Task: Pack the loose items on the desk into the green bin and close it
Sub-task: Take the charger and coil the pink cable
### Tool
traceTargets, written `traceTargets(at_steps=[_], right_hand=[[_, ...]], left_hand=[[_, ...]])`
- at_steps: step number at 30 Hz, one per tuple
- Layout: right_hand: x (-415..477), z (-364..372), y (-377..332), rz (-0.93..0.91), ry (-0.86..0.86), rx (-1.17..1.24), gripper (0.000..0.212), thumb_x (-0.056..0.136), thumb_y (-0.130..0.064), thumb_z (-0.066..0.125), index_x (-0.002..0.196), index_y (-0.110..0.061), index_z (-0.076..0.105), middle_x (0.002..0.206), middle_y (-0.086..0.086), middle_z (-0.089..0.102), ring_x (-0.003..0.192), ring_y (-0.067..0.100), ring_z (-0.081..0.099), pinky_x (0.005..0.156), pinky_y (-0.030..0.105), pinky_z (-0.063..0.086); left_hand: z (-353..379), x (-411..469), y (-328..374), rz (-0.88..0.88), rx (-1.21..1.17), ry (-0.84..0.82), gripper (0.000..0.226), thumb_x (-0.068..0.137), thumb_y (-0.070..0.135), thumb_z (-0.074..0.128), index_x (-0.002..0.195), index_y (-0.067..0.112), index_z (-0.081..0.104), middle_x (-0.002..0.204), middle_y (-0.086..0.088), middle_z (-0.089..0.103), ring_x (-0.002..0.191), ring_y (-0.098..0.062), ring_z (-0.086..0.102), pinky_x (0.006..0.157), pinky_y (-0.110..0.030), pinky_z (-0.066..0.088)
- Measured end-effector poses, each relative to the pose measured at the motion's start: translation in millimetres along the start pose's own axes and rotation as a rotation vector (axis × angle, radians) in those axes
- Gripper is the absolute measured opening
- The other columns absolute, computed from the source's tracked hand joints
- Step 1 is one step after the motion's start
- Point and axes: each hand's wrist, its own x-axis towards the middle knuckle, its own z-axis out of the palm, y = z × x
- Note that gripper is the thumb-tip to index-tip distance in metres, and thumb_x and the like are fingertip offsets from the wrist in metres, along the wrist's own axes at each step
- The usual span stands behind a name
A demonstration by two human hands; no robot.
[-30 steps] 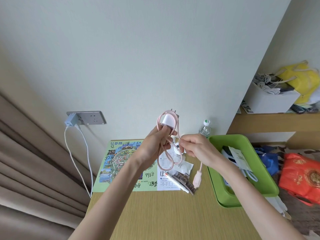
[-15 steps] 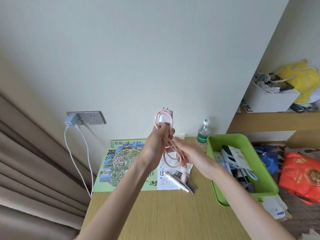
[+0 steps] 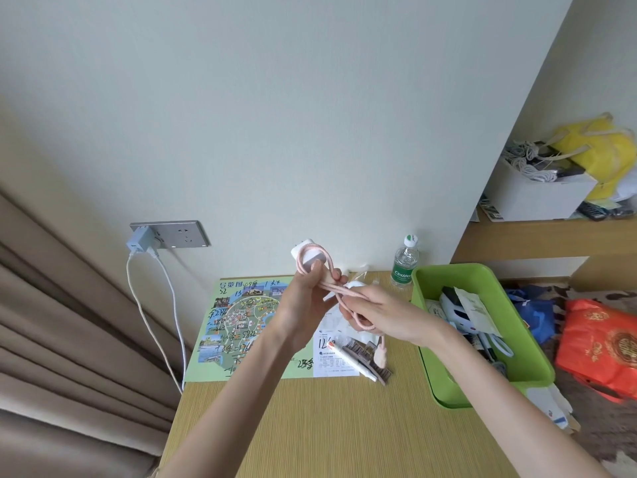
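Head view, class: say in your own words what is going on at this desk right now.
A person appears to be coiling a pink cable above the desk. The left hand grips the white charger and the loops; the right hand pinches the cable lower down, its end dangling. The green bin on the right stands open with some things inside. A map, a pen and a water bottle are on the desk, not yet packed.

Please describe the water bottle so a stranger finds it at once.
On the wooden desk, find the green bin at its right edge. The water bottle stands upright by the wall, just left of the bin's far corner. It alone stands tall: clear plastic, white cap, green label.
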Motion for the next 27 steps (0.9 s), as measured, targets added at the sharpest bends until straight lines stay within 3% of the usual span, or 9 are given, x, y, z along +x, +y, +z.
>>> traceTargets(at_steps=[3, 6, 8, 10, 15, 19, 22, 25, 27], right_hand=[[3.0, 0.7, 2.1, 0.054, -0.083, 0.202, 0.023, 0.095, -0.019, 0.041, 0.081, -0.006, 0.053, 0.068, 0.011, 0.062, 0.045, 0.015, 0.022, 0.043, 0.023, 0.02], [6.2, 5.6, 7.5, 0.061, -0.094, 0.276, 0.025, 0.094, -0.025, 0.046, 0.085, -0.004, 0.057, 0.077, 0.025, 0.066, 0.052, 0.025, 0.016, 0.044, 0.027, 0.017], [6.4, 8.3, 12.9, 0.031, -0.066, 0.267, 0.039, 0.098, -0.041, 0.049, 0.08, -0.006, 0.055, 0.064, 0.014, 0.058, 0.049, 0.019, 0.022, 0.043, 0.024, 0.019], [5.4, 9.5, 17.3, 0.002, -0.043, 0.243, 0.051, 0.099, -0.052, 0.044, 0.081, -0.005, 0.05, 0.053, 0.0, 0.042, 0.046, 0.013, 0.024, 0.042, 0.021, 0.021], [-3.6, -1.1, 18.6, -0.05, -0.027, 0.101, 0.046, 0.101, -0.049, 0.034, 0.073, -0.013, 0.039, 0.051, -0.002, 0.028, 0.045, 0.012, 0.02, 0.045, 0.014, 0.026], [-14.4, -32.5, 12.0, 0.011, -0.138, 0.008, 0.044, 0.101, -0.048, 0.033, 0.072, -0.016, 0.037, 0.052, -0.003, 0.029, 0.046, 0.015, 0.019, 0.047, 0.027, 0.019], [-20.6, -53.7, 5.1, 0.048, -0.228, -0.022, 0.044, 0.102, -0.05, 0.034, 0.073, -0.016, 0.038, 0.052, -0.002, 0.03, 0.047, 0.017, 0.018, 0.045, 0.025, 0.02], [-20.9, -61.8, 1.1, 0.107, -0.328, -0.08, 0.043, 0.101, -0.05, 0.038, 0.074, -0.016, 0.041, 0.052, -0.003, 0.032, 0.046, 0.015, 0.02, 0.047, 0.028, 0.019], [-19.8, -60.9, 0.3, 0.169, -0.407, -0.103, 0.043, 0.099, -0.051, 0.041, 0.075, -0.016, 0.043, 0.052, -0.002, 0.033, 0.046, 0.016, 0.021, 0.047, 0.032, 0.016]], left_hand=[[2.2, 2.1, -3.8, 0.009, -0.038, 0.049, 0.027, 0.106, 0.02, 0.032, 0.085, 0.013, 0.048, 0.075, -0.004, 0.054, 0.068, -0.016, 0.054, 0.071, -0.03, 0.046], [3.3, 2.4, -8.1, 0.066, 0.103, 0.073, 0.018, 0.107, 0.022, 0.03, 0.093, 0.013, 0.038, 0.074, -0.004, 0.046, 0.06, -0.015, 0.045, 0.052, -0.026, 0.042], [1.7, 0.5, -11.1, 0.085, 0.184, 0.052, 0.015, 0.107, 0.021, 0.03, 0.097, 0.012, 0.038, 0.075, -0.004, 0.047, 0.057, -0.014, 0.045, 0.049, -0.024, 0.038], [0.2, -2.0, -11.3, 0.083, 0.196, -0.002, 0.02, 0.106, 0.02, 0.032, 0.093, 0.01, 0.043, 0.077, -0.004, 0.052, 0.062, -0.015, 0.05, 0.057, -0.026, 0.043], [-21.2, -4.3, -4.4, -0.048, 0.043, -0.18, 0.015, 0.096, 0.016, 0.054, 0.098, 0.004, 0.062, 0.106, -0.012, 0.066, 0.101, -0.024, 0.064, 0.09, -0.036, 0.052], [-42.5, -8.0, 5.4, -0.181, -0.195, -0.282, 0.06, 0.089, 0.044, 0.064, 0.127, -0.001, 0.055, 0.138, -0.024, 0.052, 0.123, -0.037, 0.053, 0.094, -0.045, 0.052], [-54.2, -8.4, 6.7, -0.313, -0.213, -0.254, 0.085, 0.082, 0.072, 0.054, 0.123, -0.002, 0.062, 0.132, -0.024, 0.058, 0.113, -0.041, 0.06, 0.084, -0.048, 0.056], [-53.4, -5.6, 4.7, -0.395, 0.048, -0.26, 0.077, 0.085, 0.074, 0.04, 0.101, 0.007, 0.073, 0.116, -0.02, 0.067, 0.101, -0.039, 0.067, 0.077, -0.044, 0.058], [-47.8, -3.3, 4.9, -0.437, 0.235, -0.305, 0.073, 0.088, 0.073, 0.037, 0.112, 0.011, 0.069, 0.117, -0.022, 0.067, 0.099, -0.041, 0.068, 0.081, -0.048, 0.059]])
